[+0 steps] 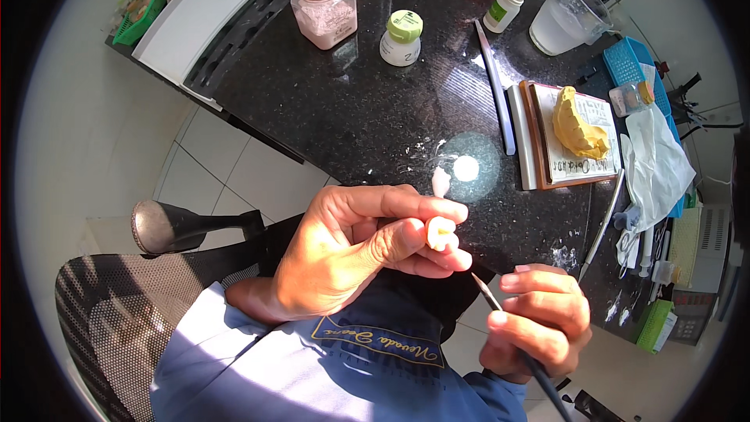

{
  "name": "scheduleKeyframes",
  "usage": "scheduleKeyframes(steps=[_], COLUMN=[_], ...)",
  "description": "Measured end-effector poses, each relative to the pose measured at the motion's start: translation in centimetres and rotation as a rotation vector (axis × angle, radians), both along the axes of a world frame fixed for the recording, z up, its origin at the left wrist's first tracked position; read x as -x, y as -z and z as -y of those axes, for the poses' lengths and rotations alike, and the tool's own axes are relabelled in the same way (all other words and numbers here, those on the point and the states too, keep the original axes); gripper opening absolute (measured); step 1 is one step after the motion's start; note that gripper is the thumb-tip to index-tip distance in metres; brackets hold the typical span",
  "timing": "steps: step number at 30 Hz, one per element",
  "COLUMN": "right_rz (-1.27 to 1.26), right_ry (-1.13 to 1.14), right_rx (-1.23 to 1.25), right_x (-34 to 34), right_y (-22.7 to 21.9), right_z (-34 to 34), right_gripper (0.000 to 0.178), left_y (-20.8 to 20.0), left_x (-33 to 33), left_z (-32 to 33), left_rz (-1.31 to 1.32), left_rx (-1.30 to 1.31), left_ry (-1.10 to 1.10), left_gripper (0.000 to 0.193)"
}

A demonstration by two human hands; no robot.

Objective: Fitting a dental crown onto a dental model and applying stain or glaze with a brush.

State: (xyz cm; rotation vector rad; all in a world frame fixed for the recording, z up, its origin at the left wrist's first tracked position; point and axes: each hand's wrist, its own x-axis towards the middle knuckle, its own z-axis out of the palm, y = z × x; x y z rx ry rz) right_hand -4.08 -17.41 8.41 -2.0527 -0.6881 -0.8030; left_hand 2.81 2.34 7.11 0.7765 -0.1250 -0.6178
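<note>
Between the thumb and fingers of your left hand (344, 246) you pinch a cream tooth-shaped piece (441, 236), the wrist coming in from the left and the knuckles turned up. A pale pink, tooth-like piece (441, 183) shows just past your index finger; whether it touches, you cannot tell from here. Your right hand (543, 320), fingers curled, grips a fine-tipped brush (486, 291) by its dark handle, its point angled up toward the left hand, near but apart from the cream piece. Your blue shirt (258, 375) carries yellow script inside an outline. On the dark speckled counter (344, 125), a yellow dental cast (576, 126) rests on a sheet with handwriting (605, 117). Farther off stand a green-labelled dropper bottle (505, 8), a green-lidded jar (401, 41) with dark marks on its lid, and a pink-powder jar (324, 12) whose gold lid bears a red printed sticker.
</note>
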Motion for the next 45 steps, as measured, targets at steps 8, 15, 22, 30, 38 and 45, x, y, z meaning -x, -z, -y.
scheduleKeyframes(steps=[8,15,22,30,38,45], right_rz=[-0.111,-0.101,-0.115,-0.12,-0.138,-0.141], right_ry=[-0.134,-0.117,-0.112,-0.116,-0.134,-0.092], right_rx=[-0.311,-0.193,-0.178,-0.177,-0.151,-0.176], right_x=[-2.1,-2.7,-2.8,-2.6,-2.7,-2.5], right_y=[-0.2,0.4,0.6,0.5,0.4,0.5], right_z=[-2.0,-2.4,-2.3,-2.2,-2.0,-2.3], right_gripper=[0.035,0.025,0.026,0.026,0.026,0.026], left_y=[-0.3,0.2,0.2,0.1,0.1,0.1], left_x=[-0.2,-0.4,-0.3,-0.4,-0.3,-0.4], left_z=[-0.2,-0.6,-0.2,-0.2,-0.2,-0.2], left_rz=[-0.037,-0.031,-0.004,0.016,0.011,0.019], left_rx=[-0.026,0.06,0.008,0.002,0.006,-0.014], left_ry=[0.042,0.1,0.054,0.061,0.054,0.064], left_gripper=[0.036,0.032,0.035,0.034,0.033,0.035])
